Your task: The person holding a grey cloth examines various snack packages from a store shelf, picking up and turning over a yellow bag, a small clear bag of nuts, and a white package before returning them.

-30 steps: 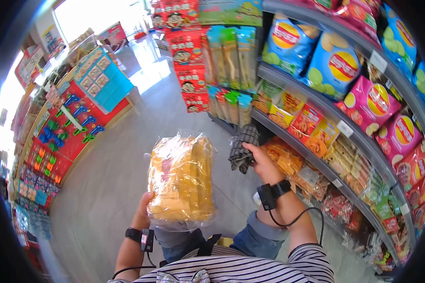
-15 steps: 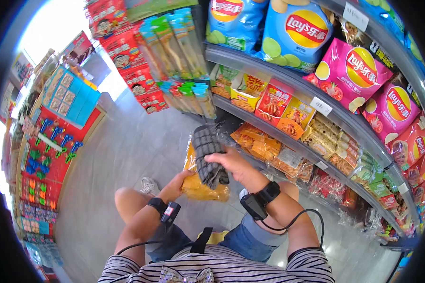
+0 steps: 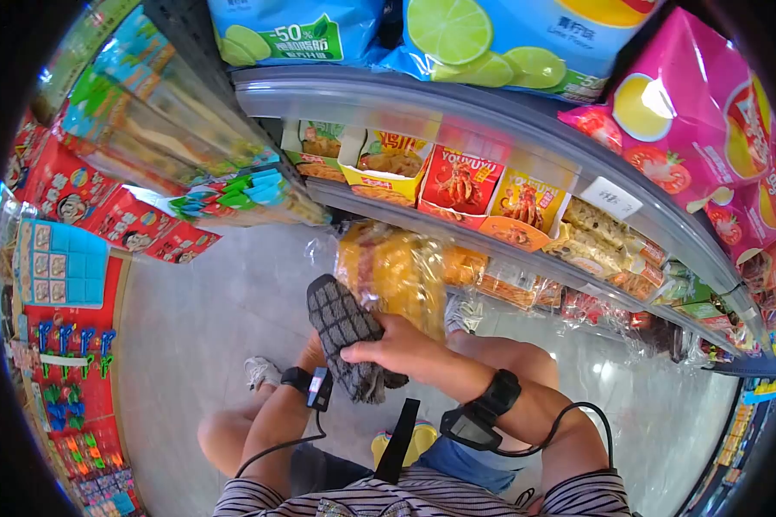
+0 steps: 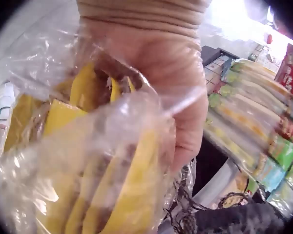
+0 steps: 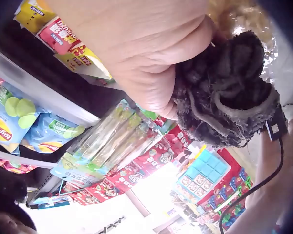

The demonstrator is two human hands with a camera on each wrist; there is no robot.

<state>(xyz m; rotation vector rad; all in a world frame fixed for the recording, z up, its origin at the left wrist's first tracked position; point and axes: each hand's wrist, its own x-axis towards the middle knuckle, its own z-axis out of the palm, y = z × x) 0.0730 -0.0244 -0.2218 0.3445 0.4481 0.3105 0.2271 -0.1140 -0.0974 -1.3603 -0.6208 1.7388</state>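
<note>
Nearest is the dark checked cloth (image 3: 334,314), perhaps gloves, which the right hand (image 3: 401,346) grips with curled fingers; it should be soft and light, best taken around its thick middle. Behind the cloth, the left hand (image 4: 185,105) appears to grip the yellow package (image 3: 388,267), though its fingertips are hidden. This package is beyond the cloth, to the right; its clear wrapping is probably slippery, so better support its full side. Farther beyond the cloth stands the snack shelf (image 3: 362,93).
</note>
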